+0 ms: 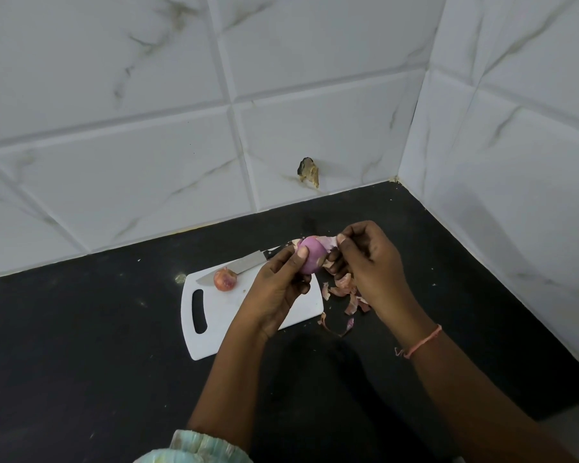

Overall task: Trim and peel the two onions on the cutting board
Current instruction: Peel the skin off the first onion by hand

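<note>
My left hand (278, 282) holds a purple onion (312, 256) above the right end of the white cutting board (221, 329), thumb on its smooth side. My right hand (368, 259) pinches a strip of papery skin (328, 241) still attached at the top of that onion. A second onion (225, 279), with its reddish skin on, sits on the board's far left part. Beside it a knife (234, 266) lies across the board's far edge, blade pointing left, its dark handle partly hidden behind my left hand.
Loose onion peels (343, 295) lie on the black counter (81, 345) just right of the board. White tiled walls (148, 128) close the counter at the back and on the right, forming a corner. A damaged spot (309, 171) marks the back wall.
</note>
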The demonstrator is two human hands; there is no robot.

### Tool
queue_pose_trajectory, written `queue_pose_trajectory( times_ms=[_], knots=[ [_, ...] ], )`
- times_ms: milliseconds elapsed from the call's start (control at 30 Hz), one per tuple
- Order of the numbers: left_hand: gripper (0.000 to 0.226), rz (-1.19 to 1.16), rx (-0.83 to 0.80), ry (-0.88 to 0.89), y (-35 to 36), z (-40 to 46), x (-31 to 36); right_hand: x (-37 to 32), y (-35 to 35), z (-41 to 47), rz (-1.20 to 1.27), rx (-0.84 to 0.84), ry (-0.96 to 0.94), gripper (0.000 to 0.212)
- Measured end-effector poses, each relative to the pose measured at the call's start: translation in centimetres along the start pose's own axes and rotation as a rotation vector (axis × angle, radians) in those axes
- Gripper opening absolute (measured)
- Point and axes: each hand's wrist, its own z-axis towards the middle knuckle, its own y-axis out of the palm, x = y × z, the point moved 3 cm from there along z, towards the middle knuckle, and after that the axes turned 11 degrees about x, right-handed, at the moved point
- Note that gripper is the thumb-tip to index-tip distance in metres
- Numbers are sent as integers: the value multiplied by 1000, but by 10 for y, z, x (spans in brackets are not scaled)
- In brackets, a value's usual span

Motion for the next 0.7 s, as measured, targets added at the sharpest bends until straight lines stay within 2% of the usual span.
queue_pose_trajectory(
  times_ms=[167, 267, 333, 400, 500, 700],
  knots=[
    [15, 38, 30, 1, -1, 2, 0, 0, -4, 1, 120, 111, 118, 9],
    [13, 35, 36, 11, 0, 4, 0, -2, 0, -2, 269, 103, 161, 17],
    [17, 66, 35, 25, 0, 4, -1, -1, 3, -4, 185, 41, 79, 23],
    [29, 90, 32, 36, 0, 4, 0, 1, 6, -4, 66, -15, -3, 29],
    [36, 103, 39, 41, -2, 5, 1, 3, 3, 0, -40, -6, -85, 18],
    [33, 78, 2, 47, 4, 4, 0, 4, 5, 3, -86, -30, -54, 12]
  ],
)
